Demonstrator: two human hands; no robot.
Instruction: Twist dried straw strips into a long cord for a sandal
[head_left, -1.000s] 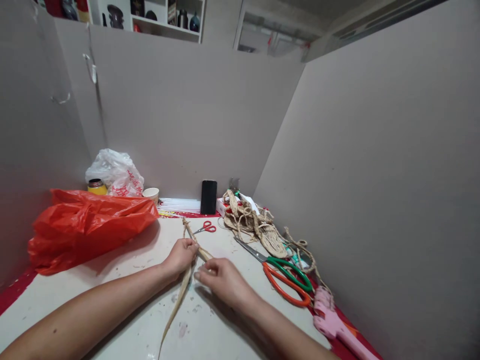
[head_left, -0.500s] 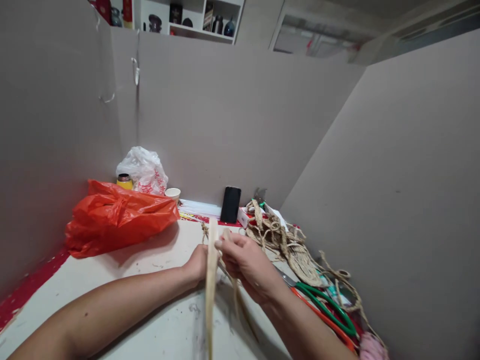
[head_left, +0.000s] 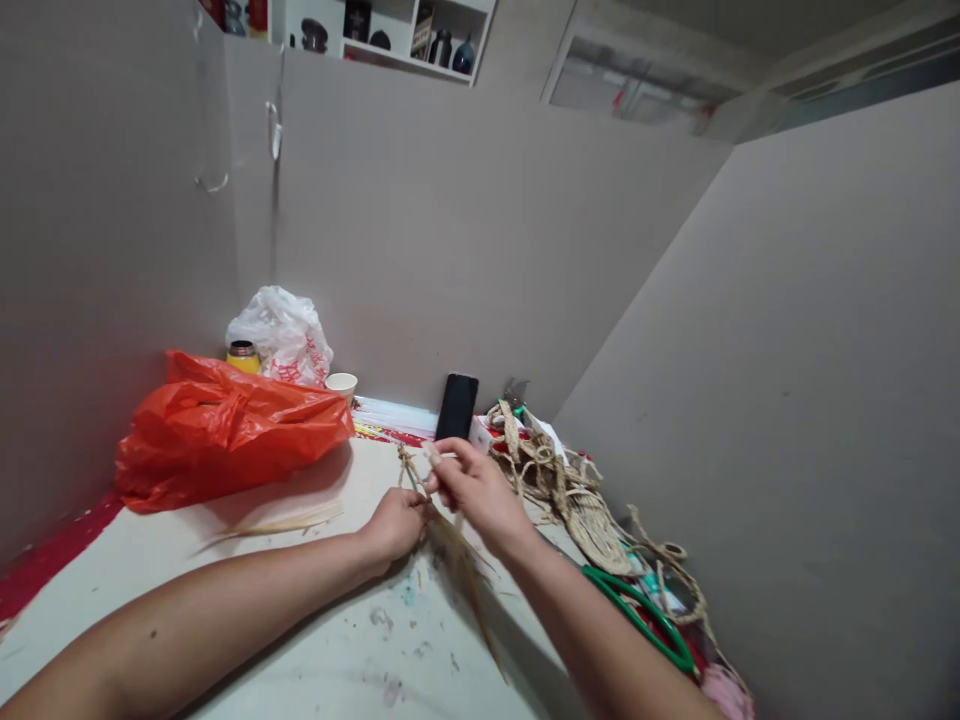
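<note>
While the left hand point(head_left: 397, 522) grips a knotted cord point(head_left: 406, 462) just below its tip, the right hand point(head_left: 472, 490) has lifted close beside it, thumb and fingers pinching a pale end point(head_left: 430, 453); whether that end belongs to the cord is too blurred to tell. The cord's tip stands up past the left knuckles near the middle of the worktop point(head_left: 330, 640), a little in from its far edge. Below the two hands, thin brown strands point(head_left: 466, 580) trail toward the near edge, smeared by motion.

Half a second ago a long pale strip hung upright in front of the hands; now that space is open, and a loose strip point(head_left: 300, 522) lies toward the left edge, beyond the left forearm. It looks like the same one, which would suggest it has been put aside, leaving both hands to the cord and its strands.

Farther out, a red bag point(head_left: 232, 430) fills the far left corner, with a yellow jar point(head_left: 244, 360) and a white bag point(head_left: 281, 325) behind it. A paper cup point(head_left: 342, 388) and a dark phone point(head_left: 457, 405) stand along the far edge, the phone partly behind the right hand. A heap of braided rope point(head_left: 592, 520) runs down the right edge, and green-handled scissors point(head_left: 685, 652) lie partly hidden by the right forearm.
</note>
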